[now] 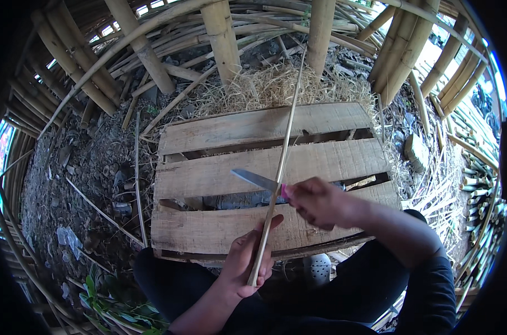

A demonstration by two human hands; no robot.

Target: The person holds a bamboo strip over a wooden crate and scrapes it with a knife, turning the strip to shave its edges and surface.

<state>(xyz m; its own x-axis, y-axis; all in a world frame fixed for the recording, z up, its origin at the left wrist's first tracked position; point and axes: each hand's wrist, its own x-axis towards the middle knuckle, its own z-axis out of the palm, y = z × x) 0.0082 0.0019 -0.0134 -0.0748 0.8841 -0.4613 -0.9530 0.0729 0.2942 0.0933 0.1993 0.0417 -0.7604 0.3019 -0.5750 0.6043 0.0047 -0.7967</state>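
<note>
My left hand (246, 261) is wrapped round the near end of a long thin bamboo strip (287, 134). The strip slants up and away over a slatted wooden table (208, 176), its far end reaching past the back edge. In my right hand (323, 204) is a knife (254, 178) with a pink handle, the fingers closed round it. The blade points left and crosses the strip just ahead of my left hand. Whether the edge bites into the bamboo I cannot tell.
Upright bamboo posts (222, 42) stand beyond the table, with pale shavings (253, 89) heaped at their feet. Cut bamboo lengths (477, 206) are stacked at the right. Loose strips (105, 212) and green leaves (105, 301) lie on the left. A light clog (318, 269) shows below the table.
</note>
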